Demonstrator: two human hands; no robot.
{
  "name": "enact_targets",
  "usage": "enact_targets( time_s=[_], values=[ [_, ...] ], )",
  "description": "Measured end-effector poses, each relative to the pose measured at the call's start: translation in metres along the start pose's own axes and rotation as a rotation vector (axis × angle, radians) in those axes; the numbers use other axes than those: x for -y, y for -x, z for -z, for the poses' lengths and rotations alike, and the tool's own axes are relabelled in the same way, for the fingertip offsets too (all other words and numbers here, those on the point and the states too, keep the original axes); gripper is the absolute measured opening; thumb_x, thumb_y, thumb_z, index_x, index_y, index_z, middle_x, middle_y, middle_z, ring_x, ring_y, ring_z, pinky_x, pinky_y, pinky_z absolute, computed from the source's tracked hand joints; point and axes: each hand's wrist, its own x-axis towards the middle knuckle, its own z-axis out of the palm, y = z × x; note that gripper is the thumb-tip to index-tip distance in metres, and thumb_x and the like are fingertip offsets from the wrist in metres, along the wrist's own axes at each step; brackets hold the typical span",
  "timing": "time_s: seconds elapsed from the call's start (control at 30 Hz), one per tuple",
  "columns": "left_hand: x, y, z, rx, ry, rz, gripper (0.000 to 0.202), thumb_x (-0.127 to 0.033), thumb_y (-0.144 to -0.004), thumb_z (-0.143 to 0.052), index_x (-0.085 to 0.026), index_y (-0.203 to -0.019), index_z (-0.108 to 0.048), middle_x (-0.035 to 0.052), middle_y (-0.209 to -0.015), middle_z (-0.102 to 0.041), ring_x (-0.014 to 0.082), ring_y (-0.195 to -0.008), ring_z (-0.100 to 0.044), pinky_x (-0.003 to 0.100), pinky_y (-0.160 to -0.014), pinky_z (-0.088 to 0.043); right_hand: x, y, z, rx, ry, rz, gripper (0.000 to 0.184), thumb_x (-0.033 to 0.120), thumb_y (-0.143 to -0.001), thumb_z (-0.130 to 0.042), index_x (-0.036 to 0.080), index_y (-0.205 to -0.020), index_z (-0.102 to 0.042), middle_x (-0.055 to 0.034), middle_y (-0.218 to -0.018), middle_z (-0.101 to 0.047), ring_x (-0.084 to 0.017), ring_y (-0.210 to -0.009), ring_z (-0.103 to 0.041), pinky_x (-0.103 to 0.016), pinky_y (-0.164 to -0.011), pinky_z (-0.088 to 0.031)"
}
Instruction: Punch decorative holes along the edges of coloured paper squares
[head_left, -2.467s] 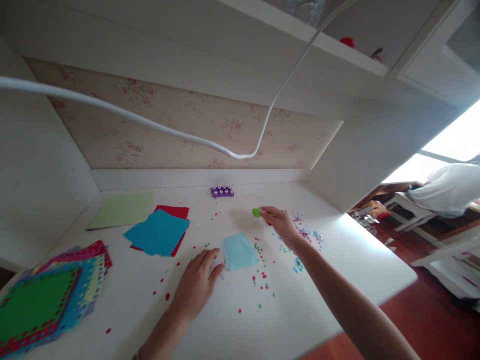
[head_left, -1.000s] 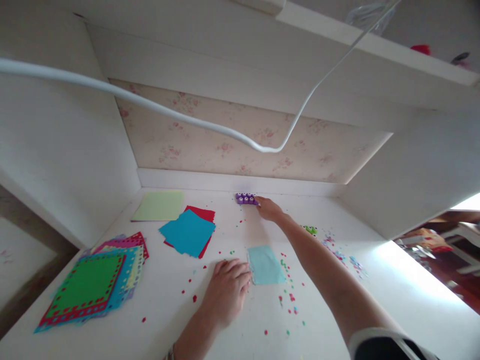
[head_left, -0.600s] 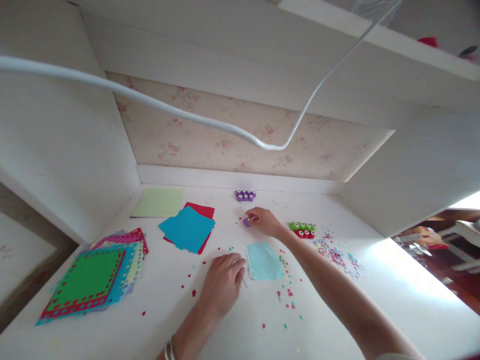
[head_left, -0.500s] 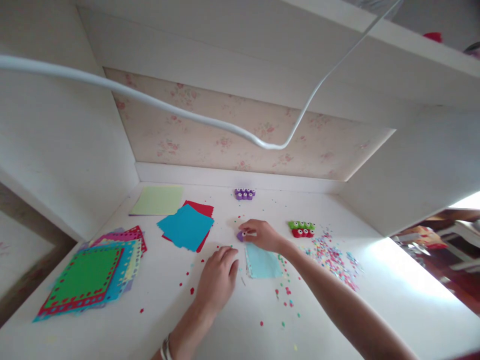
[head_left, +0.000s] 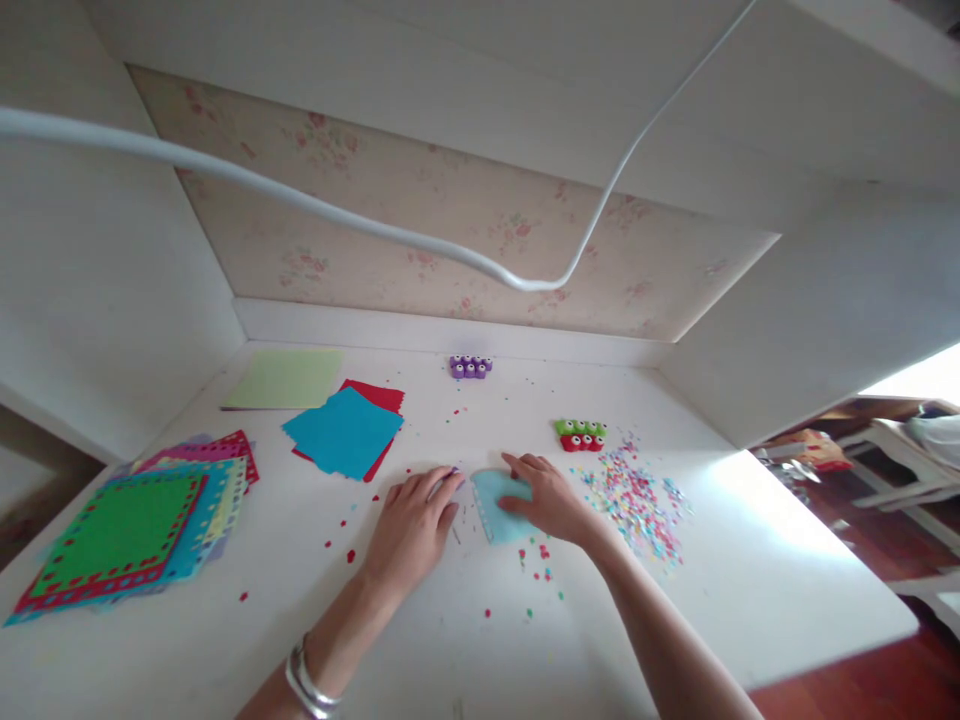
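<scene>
Our left hand (head_left: pixel 416 522) half-curled by left edge of pale-blue sheet (head_left: pixel 493 522), purple bit (head_left: pixel 454 470) against it; we can't tell grip. Our right hand (head_left: pixel 553 502) spread on sheet, nothing gripped. Gap between hands; right edge of table (head_left: pixel 802 585) well off, past confetti (head_left: pixel 636 500).

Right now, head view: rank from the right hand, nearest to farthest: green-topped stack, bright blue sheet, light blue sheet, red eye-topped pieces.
1. Light blue sheet: directly beneath the right hand
2. Red eye-topped pieces: just beyond it, slightly right
3. Bright blue sheet: well to its left
4. Green-topped stack: far left
</scene>
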Motion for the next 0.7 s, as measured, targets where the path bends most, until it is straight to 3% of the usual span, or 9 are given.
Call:
enact_targets(
  time_s=[0.13,0.2,0.33,0.47,0.6,0.7],
  values=[
    [0.004,0.001,-0.003,-0.063,0.054,-0.007,0.029,-0.016,-0.093,-0.051,-0.025,-0.120,-0.058,0.0063,-0.131,-0.061,0.0246,-0.116,-0.059,0.044,-0.097,-0.047,0.004,0.001,0.005,-0.001,-0.041,-0.003,0.031,0.034,-0.075,-0.076,0.022,-0.103,-0.068,-0.0075,-0.100,-0.061,-0.024,-0.094,-0.059,-0.040,-0.088,-0.046],
    [0.006,0.001,-0.004,-0.064,0.091,-0.005,0.026,-0.017,-0.094,-0.051,-0.025,-0.118,-0.057,0.0060,-0.126,-0.065,0.0243,-0.112,-0.062,0.044,-0.095,-0.049,0.003,0.003,0.004,-0.058,-0.097,-0.022,0.023,0.030,-0.073,-0.076,0.021,-0.092,-0.065,-0.0059,-0.098,-0.060,-0.022,-0.090,-0.059,-0.037,-0.083,-0.046],
    [0.005,0.000,-0.004,-0.046,0.175,0.072,0.030,-0.019,-0.095,-0.051,-0.024,-0.124,-0.052,0.0069,-0.113,-0.068,0.0231,-0.102,-0.065,0.041,-0.090,-0.053,-0.001,0.007,0.000,-0.165,-0.317,-0.197,0.022,0.037,-0.078,-0.070,0.022,-0.085,-0.055,0.0008,-0.075,-0.057,-0.017,-0.068,-0.053,-0.030,-0.062,-0.043],
    [0.005,-0.003,-0.004,-0.026,0.157,0.101,0.039,-0.021,-0.095,-0.051,-0.023,-0.133,-0.048,0.0104,-0.119,-0.061,0.0250,-0.112,-0.061,0.042,-0.094,-0.052,-0.002,0.010,-0.007,-0.242,-0.645,-0.305,0.026,0.046,-0.085,-0.061,0.023,-0.095,-0.055,0.0004,-0.077,-0.056,-0.015,-0.061,-0.052,-0.026,-0.051,-0.040],
    [0.010,-0.003,-0.004,-0.007,0.168,0.099,0.027,-0.023,-0.093,-0.055,-0.024,-0.121,-0.057,0.0085,-0.117,-0.063,0.0249,-0.111,-0.061,0.042,-0.095,-0.053,0.006,0.014,-0.012,-0.200,-0.970,-0.333,0.051,0.048,-0.084,-0.063,0.028,-0.129,-0.048,-0.0024,-0.091,-0.063,-0.017,-0.066,-0.060,-0.028,-0.054,-0.049],
    [0.012,-0.003,-0.002,0.000,0.253,0.151,0.023,-0.026,-0.092,-0.059,-0.023,-0.115,-0.057,0.0070,-0.112,-0.068,0.0236,-0.105,-0.066,0.040,-0.092,-0.055,0.012,0.015,-0.015,-0.229,-0.950,-0.301,0.042,0.046,-0.088,-0.060,0.027,-0.126,-0.056,-0.0049,-0.100,-0.068,-0.019,-0.076,-0.064,-0.032,-0.063,-0.052]
  ],
)
